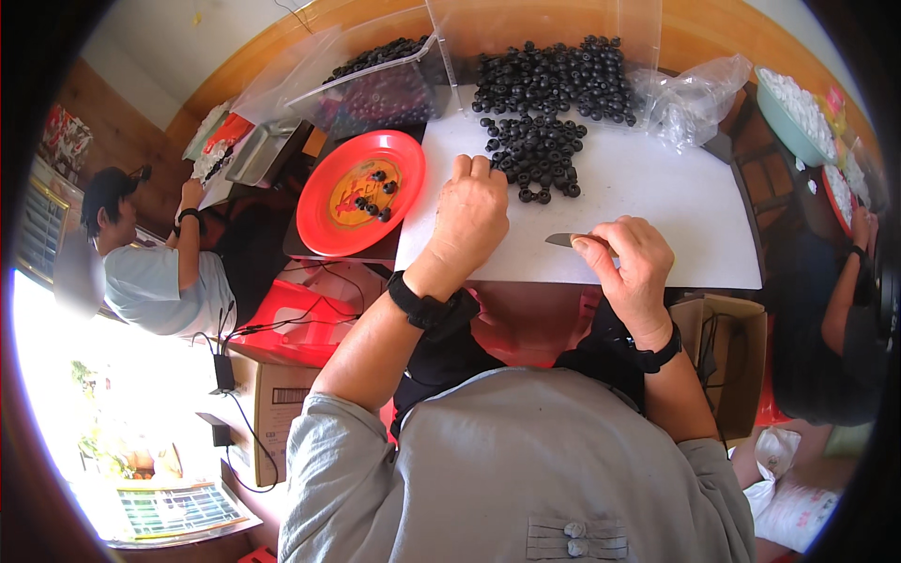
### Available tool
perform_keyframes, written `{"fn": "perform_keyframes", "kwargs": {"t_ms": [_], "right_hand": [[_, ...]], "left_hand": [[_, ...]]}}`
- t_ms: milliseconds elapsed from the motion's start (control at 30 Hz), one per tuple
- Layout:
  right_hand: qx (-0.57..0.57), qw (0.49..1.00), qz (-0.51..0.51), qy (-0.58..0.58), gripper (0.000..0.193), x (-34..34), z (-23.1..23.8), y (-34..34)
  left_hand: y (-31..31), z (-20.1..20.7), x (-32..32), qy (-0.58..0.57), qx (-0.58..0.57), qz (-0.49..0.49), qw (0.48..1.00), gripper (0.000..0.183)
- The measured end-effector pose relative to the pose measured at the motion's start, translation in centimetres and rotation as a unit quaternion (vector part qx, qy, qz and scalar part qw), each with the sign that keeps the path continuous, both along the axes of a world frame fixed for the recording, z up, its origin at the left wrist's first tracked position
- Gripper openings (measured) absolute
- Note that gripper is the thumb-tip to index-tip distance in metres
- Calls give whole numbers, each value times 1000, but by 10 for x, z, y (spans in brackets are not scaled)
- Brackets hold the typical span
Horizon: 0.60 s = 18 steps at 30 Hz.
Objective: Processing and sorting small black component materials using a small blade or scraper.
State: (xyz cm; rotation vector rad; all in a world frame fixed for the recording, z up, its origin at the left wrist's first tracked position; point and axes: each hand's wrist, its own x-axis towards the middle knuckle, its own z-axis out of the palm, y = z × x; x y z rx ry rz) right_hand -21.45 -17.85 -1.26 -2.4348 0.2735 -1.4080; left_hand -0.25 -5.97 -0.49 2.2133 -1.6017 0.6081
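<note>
My right hand [638, 255] is closed around a small knife [559, 240], its short blade pointing left over the white board [676, 202]. At the left edge of a heap of small black round parts with holes [540, 155], my left hand [472, 211] is bent down with its fingers drawn together. Whatever is between those fingertips is hidden behind the hand. A red plate [319, 230] with a yellow centre lies left of my left hand, and several of the black parts [374, 199] are on it.
Behind the heap, more black parts fill a clear container [554, 80]; another clear bin [375, 94] stands left of it. A crumpled plastic bag [699, 98] is at the right. One person [160, 272] sits at left, another [826, 310] at right. Cables [282, 324] hang on the left.
</note>
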Motion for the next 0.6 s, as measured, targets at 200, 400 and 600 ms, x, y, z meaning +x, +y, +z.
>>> {"fn": "perform_keyframes", "kwargs": {"t_ms": [200,400,600], "right_hand": [[15,1000,11,3,22,3,3,1],[54,998,18,4,23,2,2,1],[156,986,54,11,18,-5,6,3]], "left_hand": [[13,-2,-2,217,-116,-86,965,16],[19,-10,-19,29,-57,-74,995,20],[26,-4,-23,120,-83,-90,985,21]]}}
